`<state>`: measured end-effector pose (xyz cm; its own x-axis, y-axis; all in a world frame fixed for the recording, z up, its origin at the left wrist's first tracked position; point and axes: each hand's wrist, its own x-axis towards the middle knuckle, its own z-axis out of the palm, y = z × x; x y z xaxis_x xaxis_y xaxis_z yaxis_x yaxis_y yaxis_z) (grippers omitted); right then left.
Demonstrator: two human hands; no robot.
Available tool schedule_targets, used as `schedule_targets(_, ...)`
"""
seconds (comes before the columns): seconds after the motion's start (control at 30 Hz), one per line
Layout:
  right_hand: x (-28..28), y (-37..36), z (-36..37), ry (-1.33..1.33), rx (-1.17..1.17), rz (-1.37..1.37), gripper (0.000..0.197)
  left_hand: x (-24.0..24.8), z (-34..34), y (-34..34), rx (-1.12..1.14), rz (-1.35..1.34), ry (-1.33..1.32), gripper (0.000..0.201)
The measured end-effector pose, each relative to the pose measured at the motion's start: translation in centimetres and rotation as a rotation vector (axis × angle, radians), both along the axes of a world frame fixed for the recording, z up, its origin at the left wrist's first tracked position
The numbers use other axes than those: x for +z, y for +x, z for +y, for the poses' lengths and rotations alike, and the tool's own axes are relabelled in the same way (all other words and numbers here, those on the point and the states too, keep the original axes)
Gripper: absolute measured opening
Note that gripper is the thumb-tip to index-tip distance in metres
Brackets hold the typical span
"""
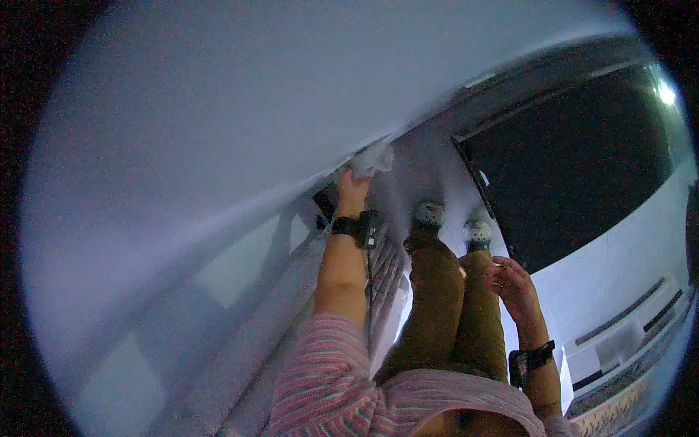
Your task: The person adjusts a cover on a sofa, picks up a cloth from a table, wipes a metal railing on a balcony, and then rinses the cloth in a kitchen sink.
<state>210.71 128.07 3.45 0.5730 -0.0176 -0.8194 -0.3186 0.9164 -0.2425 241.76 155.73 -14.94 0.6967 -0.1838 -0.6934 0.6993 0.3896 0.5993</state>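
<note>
My left hand (353, 188) reaches forward, low along the pale wall, with its fingers closed on a crumpled white cloth (375, 158). The cloth touches the lower edge of the wall; the hand and the dim light hide part of it. A black band with a small box (357, 227) sits on my left wrist. My right hand (513, 282) hangs beside my right leg, its fingers loosely bent and apart, with nothing visible in them. There is another black band (531, 360) on the right wrist.
A large pale wall (218, 109) fills the upper left. Next to my left wrist is a small dark object (325, 202). My light-coloured clogs (478, 234) stand on the floor. A big dark panel (582, 160) lies to the right, with a bright lamp (665, 93) beyond it.
</note>
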Motion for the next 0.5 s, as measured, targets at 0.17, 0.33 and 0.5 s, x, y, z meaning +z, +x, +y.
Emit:
schedule_targets(0.17, -1.3, 1.8, 2.6, 0.050, 0.028, -0.050, 0.031, 0.0, 6.4, -0.7, -0.463, -0.485, 0.834, 0.035)
schedule_targets(0.33, -4.0, 3.3, 1.9, 0.009, -0.009, -0.029, 0.032, -0.8, 8.4, -1.1, 0.308, 0.043, -0.128, 0.031)
schedule_targets(0.5, -1.0, -3.2, -2.8, -0.178, -0.022, -0.011, 0.024, 7.6, -5.2, -9.1, -1.074, -0.558, 1.026, 0.031)
